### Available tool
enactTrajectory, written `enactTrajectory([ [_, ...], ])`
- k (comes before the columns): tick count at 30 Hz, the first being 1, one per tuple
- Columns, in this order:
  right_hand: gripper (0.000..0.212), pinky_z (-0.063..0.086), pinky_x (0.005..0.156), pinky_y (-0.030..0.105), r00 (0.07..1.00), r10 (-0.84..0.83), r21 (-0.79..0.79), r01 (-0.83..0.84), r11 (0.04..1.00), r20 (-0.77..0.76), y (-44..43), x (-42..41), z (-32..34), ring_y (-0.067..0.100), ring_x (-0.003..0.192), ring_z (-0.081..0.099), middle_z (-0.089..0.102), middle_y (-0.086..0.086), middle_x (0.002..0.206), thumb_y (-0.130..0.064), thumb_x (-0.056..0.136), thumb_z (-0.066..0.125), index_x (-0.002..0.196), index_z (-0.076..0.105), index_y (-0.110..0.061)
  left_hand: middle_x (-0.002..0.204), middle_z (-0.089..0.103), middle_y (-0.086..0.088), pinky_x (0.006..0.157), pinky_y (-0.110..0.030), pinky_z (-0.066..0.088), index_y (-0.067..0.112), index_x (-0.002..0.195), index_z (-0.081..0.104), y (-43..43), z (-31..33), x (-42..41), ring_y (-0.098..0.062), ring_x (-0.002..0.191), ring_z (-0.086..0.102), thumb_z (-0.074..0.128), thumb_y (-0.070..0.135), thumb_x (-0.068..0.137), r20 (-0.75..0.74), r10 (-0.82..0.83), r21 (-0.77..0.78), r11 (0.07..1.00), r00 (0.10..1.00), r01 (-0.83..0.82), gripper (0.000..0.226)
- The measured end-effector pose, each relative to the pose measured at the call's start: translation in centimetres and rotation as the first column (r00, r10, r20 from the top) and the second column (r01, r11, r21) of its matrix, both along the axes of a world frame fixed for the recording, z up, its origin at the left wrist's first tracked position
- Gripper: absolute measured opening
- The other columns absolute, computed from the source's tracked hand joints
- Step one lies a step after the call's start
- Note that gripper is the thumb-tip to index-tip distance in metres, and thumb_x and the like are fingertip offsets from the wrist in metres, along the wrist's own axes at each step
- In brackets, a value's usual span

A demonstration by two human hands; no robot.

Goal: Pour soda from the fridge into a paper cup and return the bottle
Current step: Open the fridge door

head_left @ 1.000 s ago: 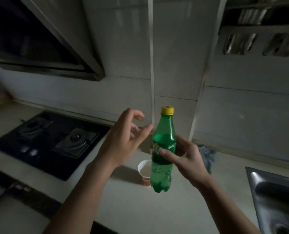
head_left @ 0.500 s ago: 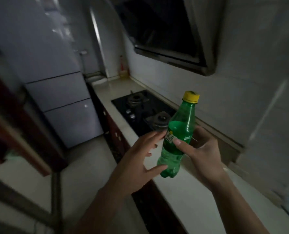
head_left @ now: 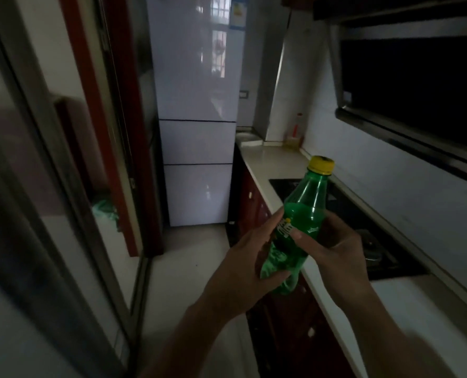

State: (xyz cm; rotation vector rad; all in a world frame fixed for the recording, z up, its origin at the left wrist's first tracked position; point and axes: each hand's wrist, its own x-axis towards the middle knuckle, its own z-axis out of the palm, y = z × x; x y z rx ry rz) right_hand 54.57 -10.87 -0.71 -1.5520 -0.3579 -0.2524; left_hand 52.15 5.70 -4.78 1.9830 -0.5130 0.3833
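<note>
A green soda bottle (head_left: 300, 214) with a yellow cap on is held tilted slightly, in front of me above the counter's edge. My right hand (head_left: 336, 252) grips its middle from the right, thumb across the label. My left hand (head_left: 243, 271) wraps the lower half from the left, thumb under the base. The white three-door fridge (head_left: 196, 143) stands at the far end of the kitchen, all doors closed. The paper cup is out of view.
A light counter (head_left: 270, 159) runs along the right wall with a black gas hob (head_left: 363, 233) set in it and dark red cabinets (head_left: 254, 205) below. A range hood (head_left: 406, 88) hangs overhead. A sliding glass door frame (head_left: 63, 186) lines the left. Tiled floor (head_left: 194, 263) leads to the fridge.
The view has swung left from the cup and sink toward the fridge. My left hand, open beside the bottle before, has closed onto its lower half; the right hand kept its grip.
</note>
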Motion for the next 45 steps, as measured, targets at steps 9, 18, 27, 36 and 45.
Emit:
enactTrajectory([
  [9,0.047,0.057,0.081,0.034,0.996,0.086,0.016,-0.086,0.996,-0.014,8.3,9.5,-1.3,0.017,0.095,0.071,0.075,-0.002,0.102,-0.028,0.065,0.079,0.109,0.069,-0.016,0.128,0.051,0.032,0.086,-0.017,0.054,0.07,0.139,0.014,8.3,-1.4,8.3,0.005,0.112,0.057,0.08,0.026,0.081,0.025,0.098,0.02,0.995,0.995,-0.098,0.098],
  [18,0.05,0.056,0.076,0.021,0.943,0.332,0.063,-0.332,0.941,0.013,14.1,25.9,-0.2,0.011,0.097,0.07,0.074,-0.004,0.104,-0.024,0.067,0.08,0.114,0.067,-0.014,0.139,0.054,0.005,0.082,-0.028,0.059,0.038,0.155,0.017,13.1,0.5,21.1,-0.008,0.11,0.065,0.079,0.014,0.082,0.011,0.297,0.06,0.953,0.955,-0.297,0.099],
  [27,0.055,0.058,0.079,0.031,0.86,0.509,0.068,-0.509,0.858,0.008,19.1,39.3,-0.8,0.014,0.099,0.07,0.072,0.0,0.106,-0.033,0.069,0.085,0.114,0.065,-0.009,0.139,0.049,0.004,0.078,-0.027,0.06,0.034,0.156,0.013,15.9,1.4,30.2,-0.007,0.108,0.065,0.077,0.016,0.082,-0.005,0.46,0.047,0.887,0.888,-0.459,0.1],
  [36,0.048,0.056,0.077,0.023,0.874,0.48,0.005,-0.482,0.876,0.07,26.0,50.6,-1.0,0.012,0.097,0.069,0.073,-0.003,0.103,-0.038,0.07,0.081,0.109,0.068,-0.014,0.139,0.05,0.003,0.076,-0.031,0.061,0.035,0.156,0.014,22.5,-0.9,42.7,-0.017,0.107,0.065,0.078,0.014,0.08,0.044,0.459,-0.047,0.888,0.887,-0.457,0.101],
  [45,0.042,0.057,0.078,0.025,0.917,0.388,-0.021,-0.388,0.921,0.095,32.1,62.9,2.5,0.013,0.097,0.07,0.074,-0.001,0.103,-0.021,0.073,0.077,0.112,0.067,-0.009,0.137,0.05,0.012,0.078,-0.029,0.059,0.038,0.155,0.017,29.5,1.7,57.7,-0.01,0.109,0.063,0.077,0.026,0.077,0.114,0.372,-0.096,0.927,0.921,-0.363,0.099],
])
